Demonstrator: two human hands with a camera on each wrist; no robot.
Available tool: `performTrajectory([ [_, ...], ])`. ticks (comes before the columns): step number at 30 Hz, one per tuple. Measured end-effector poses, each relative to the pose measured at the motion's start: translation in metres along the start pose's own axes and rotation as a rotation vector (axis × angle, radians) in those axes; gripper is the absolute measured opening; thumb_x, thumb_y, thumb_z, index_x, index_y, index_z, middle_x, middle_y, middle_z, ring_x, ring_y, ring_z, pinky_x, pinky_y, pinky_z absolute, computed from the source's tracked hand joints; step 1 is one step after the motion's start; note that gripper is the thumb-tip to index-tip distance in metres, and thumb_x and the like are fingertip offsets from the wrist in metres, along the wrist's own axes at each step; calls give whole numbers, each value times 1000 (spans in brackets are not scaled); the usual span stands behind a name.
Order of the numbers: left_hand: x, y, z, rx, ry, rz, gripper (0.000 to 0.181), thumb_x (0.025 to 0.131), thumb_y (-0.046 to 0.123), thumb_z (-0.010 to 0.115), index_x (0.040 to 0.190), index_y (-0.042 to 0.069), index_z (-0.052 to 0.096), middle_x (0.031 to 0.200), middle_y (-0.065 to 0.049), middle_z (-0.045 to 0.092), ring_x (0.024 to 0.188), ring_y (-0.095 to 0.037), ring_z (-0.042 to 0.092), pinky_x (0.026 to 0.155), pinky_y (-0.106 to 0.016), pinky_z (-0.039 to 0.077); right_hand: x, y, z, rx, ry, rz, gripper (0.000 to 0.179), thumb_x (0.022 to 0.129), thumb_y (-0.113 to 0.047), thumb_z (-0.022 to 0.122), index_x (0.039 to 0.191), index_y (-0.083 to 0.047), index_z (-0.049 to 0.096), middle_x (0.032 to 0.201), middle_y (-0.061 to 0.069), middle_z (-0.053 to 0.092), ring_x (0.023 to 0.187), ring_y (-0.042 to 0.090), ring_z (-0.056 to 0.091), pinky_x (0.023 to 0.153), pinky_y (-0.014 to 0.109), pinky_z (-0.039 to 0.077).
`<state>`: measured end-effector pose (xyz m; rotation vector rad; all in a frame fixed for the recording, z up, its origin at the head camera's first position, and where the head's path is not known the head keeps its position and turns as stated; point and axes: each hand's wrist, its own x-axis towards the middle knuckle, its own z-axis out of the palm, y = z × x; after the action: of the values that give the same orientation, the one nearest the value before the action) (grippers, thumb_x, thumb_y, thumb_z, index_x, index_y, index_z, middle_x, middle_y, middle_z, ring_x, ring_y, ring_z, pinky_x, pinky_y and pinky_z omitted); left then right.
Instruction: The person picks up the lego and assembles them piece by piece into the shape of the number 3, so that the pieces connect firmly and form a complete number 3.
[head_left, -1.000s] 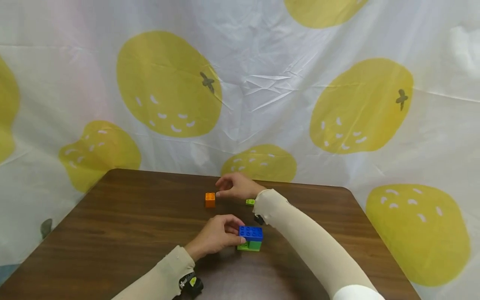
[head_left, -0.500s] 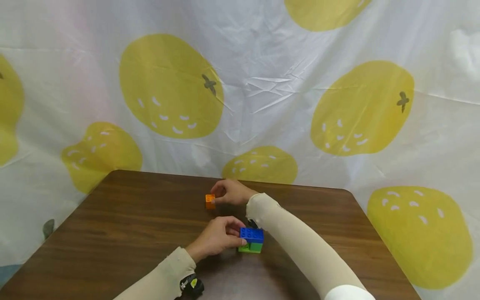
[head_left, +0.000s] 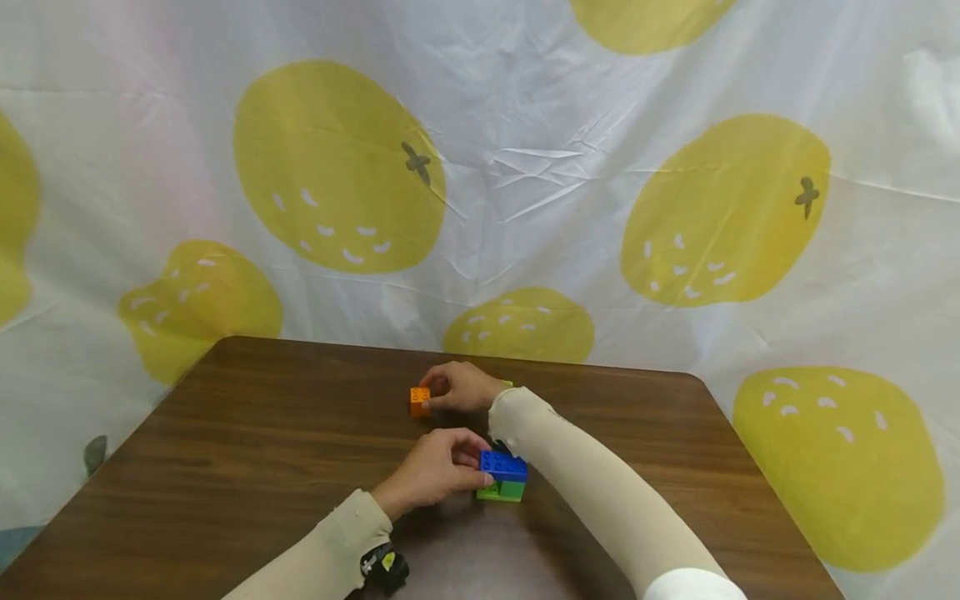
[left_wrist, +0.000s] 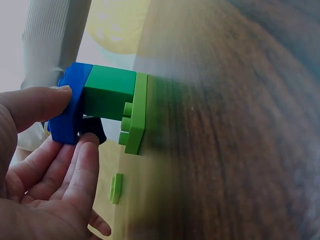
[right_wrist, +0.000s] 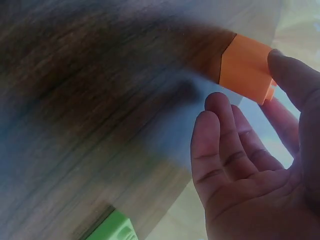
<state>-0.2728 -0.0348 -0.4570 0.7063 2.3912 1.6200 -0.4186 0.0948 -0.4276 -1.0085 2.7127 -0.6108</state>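
Note:
A blue toy building brick point(head_left: 503, 465) tops a small stack in the head view. Below it comes a green brick point(left_wrist: 109, 91), and at the bottom a light green plate point(left_wrist: 137, 117) with studs showing. My left hand point(head_left: 435, 473) pinches the blue brick between thumb and fingers from the left side. Farther back on the table, an orange brick point(head_left: 419, 402) stands upright with its studs up. My right hand point(head_left: 462, 388) pinches it, the thumb point(right_wrist: 292, 77) on its near side. The other right-hand fingers are held off the brick.
Behind the right hand lies a small light green piece point(left_wrist: 116, 188), mostly hidden by that hand in the head view. The brown wooden table point(head_left: 225, 467) ends at a white curtain point(head_left: 525, 233) with yellow fruit prints.
My right hand has moved left and slightly down to the orange brick and taken hold of it. The left hand and its stack have stayed in place.

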Motion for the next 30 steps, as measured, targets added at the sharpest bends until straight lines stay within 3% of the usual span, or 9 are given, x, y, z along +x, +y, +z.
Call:
performTrajectory([
  [12, -3, 3, -1, -2, -2, -12, 37, 84, 18, 90, 114, 5, 74, 103, -8, 78, 92, -17, 74, 82, -33, 63, 2, -6, 0, -40, 6, 4, 43, 94, -35, 82, 130, -15, 73, 121, 0, 76, 110, 17, 68, 104, 38, 55],
  [16, -1, 3, -2, -6, -4, -4, 37, 84, 18, 90, 114, 5, 74, 103, -9, 78, 92, -17, 74, 82, -34, 64, 0, -6, -8, -16, 30, -2, 39, 93, -33, 83, 127, -16, 74, 115, -2, 77, 101, 14, 67, 97, 35, 57],
  [22, 3, 2, -3, -1, -6, -2, 38, 84, 17, 90, 115, 4, 73, 103, -8, 78, 92, -16, 74, 83, -33, 64, -1, -8, -19, 7, 53, -71, 39, 92, -27, 84, 127, -11, 75, 117, 1, 78, 107, 19, 70, 99, 36, 56],
  [30, 2, 1, -3, 8, -7, -5, 37, 83, 17, 90, 114, 5, 74, 101, -7, 78, 90, -14, 73, 80, -30, 63, -7, -9, -25, 102, 47, -68, 41, 93, -25, 84, 129, -9, 73, 118, 3, 78, 104, 15, 72, 96, 32, 59],
])
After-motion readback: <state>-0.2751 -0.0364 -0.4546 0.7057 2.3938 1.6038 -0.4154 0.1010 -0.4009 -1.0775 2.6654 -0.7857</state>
